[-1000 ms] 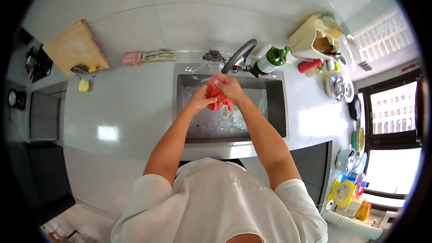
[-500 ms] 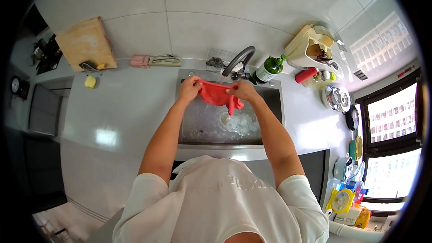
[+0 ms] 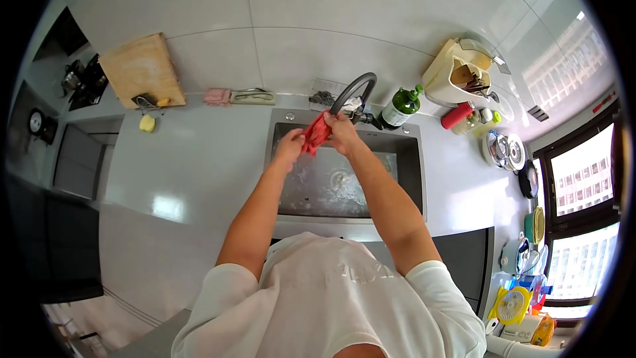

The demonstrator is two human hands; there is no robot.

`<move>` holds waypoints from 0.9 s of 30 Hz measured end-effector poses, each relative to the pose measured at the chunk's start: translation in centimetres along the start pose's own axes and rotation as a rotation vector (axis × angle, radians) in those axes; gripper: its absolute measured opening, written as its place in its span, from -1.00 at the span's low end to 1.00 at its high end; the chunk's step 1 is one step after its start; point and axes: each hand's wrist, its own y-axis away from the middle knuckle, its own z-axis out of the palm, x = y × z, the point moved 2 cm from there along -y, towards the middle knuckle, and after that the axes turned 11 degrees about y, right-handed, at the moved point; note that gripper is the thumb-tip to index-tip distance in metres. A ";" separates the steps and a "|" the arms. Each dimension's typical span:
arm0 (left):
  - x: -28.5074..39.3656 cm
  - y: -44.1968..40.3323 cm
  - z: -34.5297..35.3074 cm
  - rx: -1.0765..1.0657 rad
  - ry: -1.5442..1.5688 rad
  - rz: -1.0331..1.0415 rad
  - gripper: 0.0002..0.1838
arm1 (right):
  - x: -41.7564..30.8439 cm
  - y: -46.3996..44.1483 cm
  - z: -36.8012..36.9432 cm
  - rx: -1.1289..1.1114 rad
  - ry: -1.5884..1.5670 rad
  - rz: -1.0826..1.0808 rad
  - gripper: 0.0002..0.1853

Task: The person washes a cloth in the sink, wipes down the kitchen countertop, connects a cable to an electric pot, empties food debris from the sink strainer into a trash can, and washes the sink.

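Over the back part of the steel sink (image 3: 416, 179), my two hands hold a crumpled, limp red cloth (image 3: 317, 134). My left hand (image 3: 290, 145) is closed on its lower left side. The upper right end is gripped by my right hand (image 3: 342, 131), close under the dark curved faucet (image 3: 356, 86). Part of the cloth is hidden behind my fingers. Below, foamy, rippled water (image 3: 341, 182) moves in the basin.
Right of the faucet stands a green soap bottle (image 3: 401, 107). A utensil holder (image 3: 457, 76) and a red-capped jar (image 3: 457, 115) are further right. Leftward are a pink cloth (image 3: 217, 97), a cutting board (image 3: 142, 69) and a yellow sponge (image 3: 147, 123).
The cloth was spread wide between my hands and is now bunched up. My hands have come closer together, the right one moving up toward the faucet. The view has shifted slightly.
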 end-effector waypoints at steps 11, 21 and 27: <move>-5.7 -6.6 6.3 0.064 1.106 -0.264 -0.40 | 5.6 0.6 3.3 0.326 0.193 -0.288 -0.75; -4.0 -5.1 9.3 -0.044 1.147 -0.599 -0.54 | 6.8 -4.7 1.1 0.621 1.089 -0.182 -0.41; -10.6 -7.5 8.2 -0.012 1.125 -0.716 -0.66 | 8.2 -1.1 3.7 0.509 1.069 0.028 -0.53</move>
